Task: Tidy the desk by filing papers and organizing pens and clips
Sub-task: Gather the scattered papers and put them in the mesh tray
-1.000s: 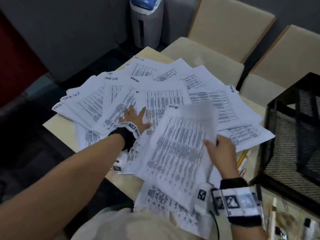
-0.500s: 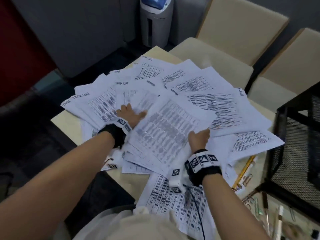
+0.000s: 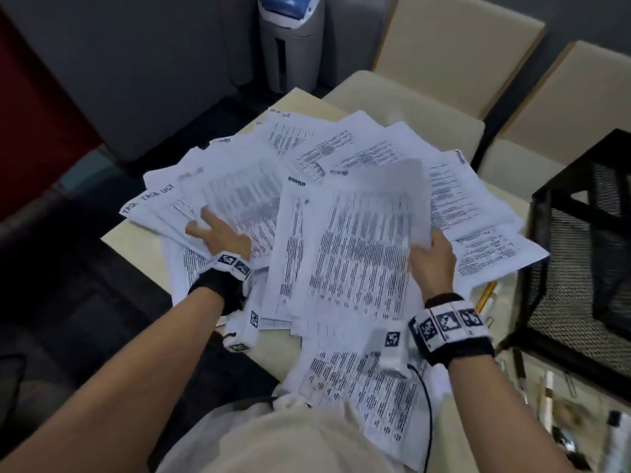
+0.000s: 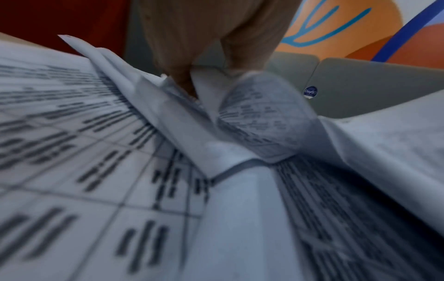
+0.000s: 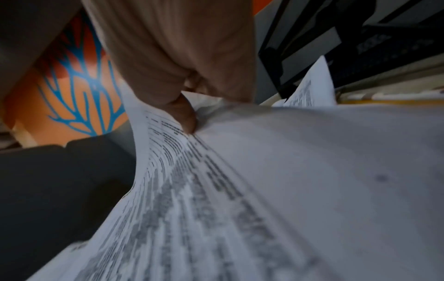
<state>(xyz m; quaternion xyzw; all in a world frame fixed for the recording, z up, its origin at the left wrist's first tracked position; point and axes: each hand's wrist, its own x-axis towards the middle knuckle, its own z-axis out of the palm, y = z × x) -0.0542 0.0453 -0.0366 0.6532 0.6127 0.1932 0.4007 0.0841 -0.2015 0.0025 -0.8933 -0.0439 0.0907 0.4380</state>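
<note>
Printed sheets lie fanned and overlapping across the desk (image 3: 143,233). My left hand (image 3: 218,232) is on the left part of the pile and its fingers pinch a bunch of sheets (image 3: 239,196), which crumple between thumb and fingers (image 4: 183,83). My right hand (image 3: 432,254) pinches the right edge of one large printed sheet (image 3: 365,247) and holds it raised over the middle of the pile. In the right wrist view the thumb (image 5: 185,116) presses on that sheet (image 5: 288,180). Pens and clips (image 3: 546,397) lie blurred at the lower right.
A black mesh basket (image 3: 587,254) stands at the right edge of the desk. A yellow pencil (image 3: 486,295) pokes out from under the papers beside it. Beige chairs (image 3: 409,93) stand behind the desk, with a grey and blue bin (image 3: 290,39) further back. One sheet (image 3: 368,397) hangs over the near edge.
My right hand has moved right with a sheet and now holds it raised by its right edge. My left hand has slid left and taken hold of several sheets.
</note>
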